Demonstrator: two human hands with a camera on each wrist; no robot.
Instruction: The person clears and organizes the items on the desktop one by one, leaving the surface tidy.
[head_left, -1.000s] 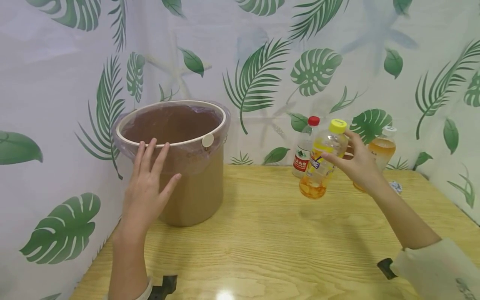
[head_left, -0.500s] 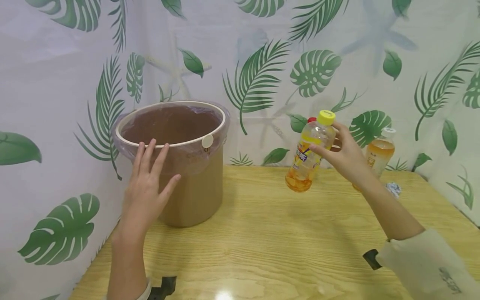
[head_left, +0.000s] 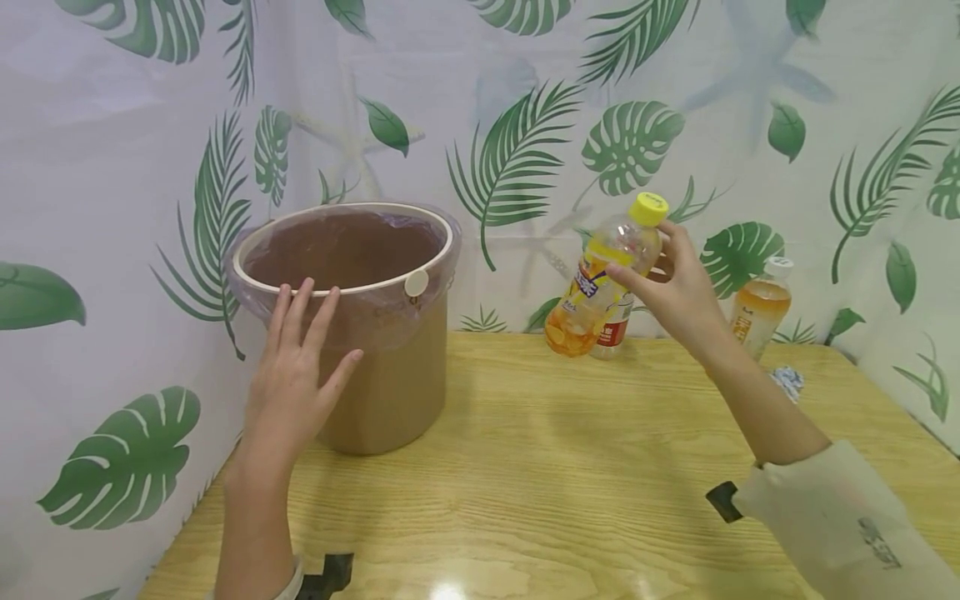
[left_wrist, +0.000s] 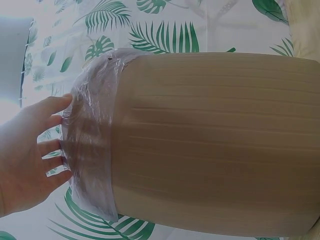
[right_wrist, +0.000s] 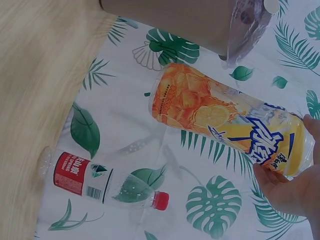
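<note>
My right hand (head_left: 678, 287) grips a yellow-capped iced tea bottle (head_left: 596, 287) near its top and holds it tilted above the table, base toward the left. Its orange lemon label shows in the right wrist view (right_wrist: 220, 112). My left hand (head_left: 296, 375) touches the near rim of a brown trash bin (head_left: 390, 392) with straight fingertips. In the left wrist view the fingertips meet the translucent bag (left_wrist: 92, 135) that lines the bin and folds over its rim. Behind the held bottle, partly hidden in the head view, stands a red-capped water bottle (right_wrist: 105, 180).
A white-capped bottle with an amber drink (head_left: 761, 308) stands at the right, partly behind my right forearm. Close to it lies a small crumpled wad (head_left: 787, 382). A leaf-patterned sheet (head_left: 525, 125) hangs behind the wooden table (head_left: 510, 483).
My right hand has carried the iced tea bottle left and upward, tilting it further. It passed in front of the red-capped bottle. The left hand has stayed at the bin's rim.
</note>
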